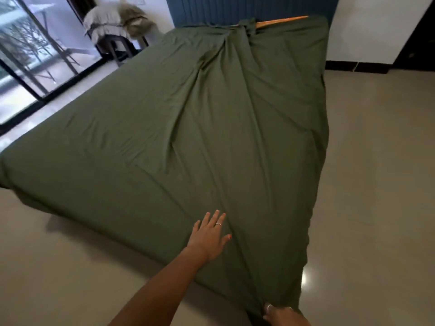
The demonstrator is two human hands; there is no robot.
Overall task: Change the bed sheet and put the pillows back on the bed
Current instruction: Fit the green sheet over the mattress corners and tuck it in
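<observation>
A dark green bed sheet [146,137] covers the bed, with long wrinkles running from the head end down to the near corner. At the head end the sheet bunches and a strip of orange mattress [280,21] shows. My left hand [208,236] lies flat on the sheet near the foot, fingers straight and spread. My right hand [280,315] is at the bottom edge of the view, gripping the sheet at the near corner of the bed; only part of it shows. Pillows [117,20] are piled on a dark stool at the back left.
A glass sliding door [35,57] fills the left wall. The blue headboard panel [247,8] stands behind the bed. Glossy tiled floor [376,184] runs along the right side and in front of the bed. A dark doorway [419,43] is at far right.
</observation>
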